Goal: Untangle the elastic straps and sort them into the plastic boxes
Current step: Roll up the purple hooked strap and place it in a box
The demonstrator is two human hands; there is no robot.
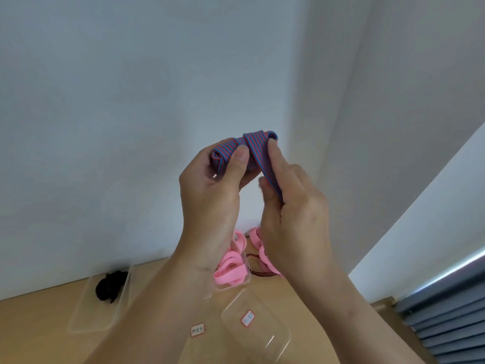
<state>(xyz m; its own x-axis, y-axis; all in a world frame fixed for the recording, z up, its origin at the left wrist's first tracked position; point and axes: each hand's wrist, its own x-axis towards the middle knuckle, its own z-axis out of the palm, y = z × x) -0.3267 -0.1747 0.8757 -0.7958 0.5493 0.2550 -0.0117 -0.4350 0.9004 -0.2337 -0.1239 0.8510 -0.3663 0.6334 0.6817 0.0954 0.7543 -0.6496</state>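
Note:
A blue-and-red striped elastic strap point(256, 148) is folded into a bundle, held up high in front of the wall. My left hand point(212, 190) pinches its left fold between thumb and fingers. My right hand point(294, 195) grips the right part, and a length of strap runs down through that palm. Below on the wooden table, pink straps point(231, 269) fill a clear plastic box behind my wrists, and more pink straps point(259, 245) lie loose beside it. A clear box point(105, 311) at the left holds black straps point(111, 285). A third clear box point(273, 340) with a label sits nearest to me.
The wooden table point(39, 332) meets a white wall at the back. A thin dark band point(258, 271) lies by the pink pile. Grey slatted blinds point(446, 319) stand at the lower right, past the table's right edge.

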